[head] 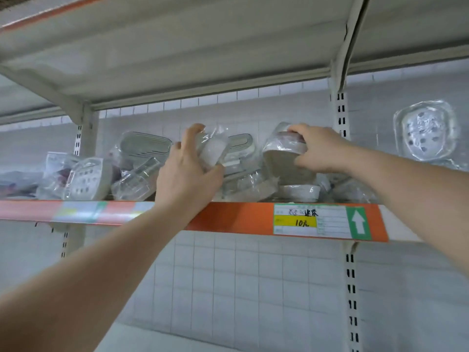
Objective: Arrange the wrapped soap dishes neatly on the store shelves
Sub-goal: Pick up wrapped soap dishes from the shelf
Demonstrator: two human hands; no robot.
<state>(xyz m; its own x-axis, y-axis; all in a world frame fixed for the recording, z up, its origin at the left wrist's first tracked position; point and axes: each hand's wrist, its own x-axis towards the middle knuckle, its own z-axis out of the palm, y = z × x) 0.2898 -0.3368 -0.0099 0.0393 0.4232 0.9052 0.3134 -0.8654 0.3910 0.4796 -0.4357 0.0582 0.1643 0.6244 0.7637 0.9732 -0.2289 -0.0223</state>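
Both hands are up on the shelf, each holding a wrapped soap dish.

The left hand [186,171] has its grip closed round a small wrapped dish [212,148], lifted above the pile. The right hand [320,148] has its grip closed over a round grey wrapped dish [281,158] that sits on another flat dish [299,191]. I think this is the sorting step. Next, each dish needs a free spot and should go down straight, in a row. More wrapped dishes [86,179] lie jumbled on the shelf [236,215], so they are in the way. One clear dish [426,130] leans on the back wall. A price tag [312,221] is stuck on the shelf edge.
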